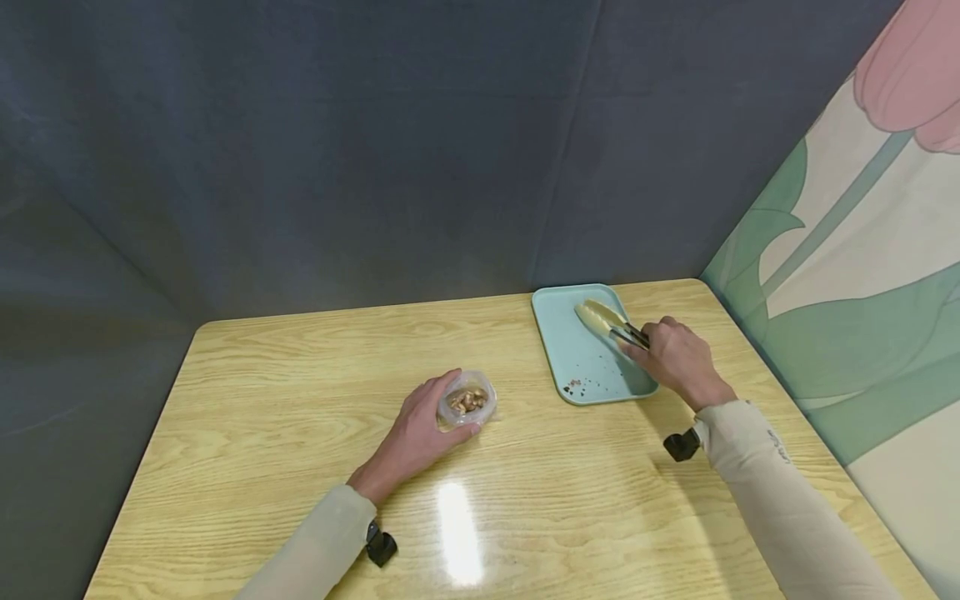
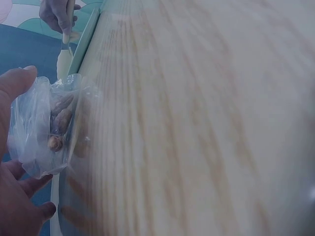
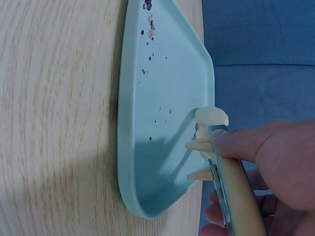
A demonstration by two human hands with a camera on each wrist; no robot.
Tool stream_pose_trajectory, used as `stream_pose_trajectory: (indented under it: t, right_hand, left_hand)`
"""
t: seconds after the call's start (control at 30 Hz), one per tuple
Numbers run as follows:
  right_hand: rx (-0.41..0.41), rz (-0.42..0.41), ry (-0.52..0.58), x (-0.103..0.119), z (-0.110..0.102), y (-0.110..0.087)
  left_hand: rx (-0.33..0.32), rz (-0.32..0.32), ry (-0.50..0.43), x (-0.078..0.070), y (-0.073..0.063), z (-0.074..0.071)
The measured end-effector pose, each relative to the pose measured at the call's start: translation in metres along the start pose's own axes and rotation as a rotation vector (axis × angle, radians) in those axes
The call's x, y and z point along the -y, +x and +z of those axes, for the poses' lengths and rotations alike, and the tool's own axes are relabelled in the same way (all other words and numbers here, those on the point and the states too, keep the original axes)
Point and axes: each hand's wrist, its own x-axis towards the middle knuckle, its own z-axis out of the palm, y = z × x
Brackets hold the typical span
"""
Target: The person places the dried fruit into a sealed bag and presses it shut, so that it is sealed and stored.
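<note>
One left hand [image 1: 418,429] clamped round clear plastic bag [image 1: 488,407], right hand [image 1: 678,358] clamped on cream-tipped tongs [image 1: 598,322] over pale-blue rectangular tray [image 1: 566,346]

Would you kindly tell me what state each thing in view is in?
Plastic bag: upright, with brown pieces inside.
Tongs: gripped, heads over the tray, slightly apart.
Tray: flat on the table, strewn with dark and pinkish crumbs.
Left hand: curved around the plastic bag.
Right hand: holding the tongs.
</note>
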Motion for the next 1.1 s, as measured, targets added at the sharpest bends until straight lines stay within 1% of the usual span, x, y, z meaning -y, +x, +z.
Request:
stream_pose_trajectory:
  t: [0.27, 0.47, 0.7, 0.93, 1.1]
  right_hand:
    - [-0.01, -0.009, -0.02, -0.002, 0.002, 0.0]
    - [-0.01, 0.002, -0.018, -0.002, 0.003, -0.001]
    - [-0.015, -0.006, -0.022, -0.003, 0.002, -0.003]
    - [-0.033, -0.024, -0.038, -0.004, -0.003, -0.008]
    - [-0.043, -0.046, -0.052, 0.0, -0.006, -0.013]
  left_hand:
    - [0.0, 0.004, 0.002, 0.0, 0.0, 0.001]
    - [-0.002, 0.008, 0.005, 0.0, 0.001, 0.0]
    - [-0.007, 0.018, 0.011, 0.001, 0.001, 0.001]
    - [-0.004, 0.01, 0.013, 0.001, 0.001, 0.0]
    - [-0.001, 0.009, 0.013, 0.0, 0.001, 0.0]
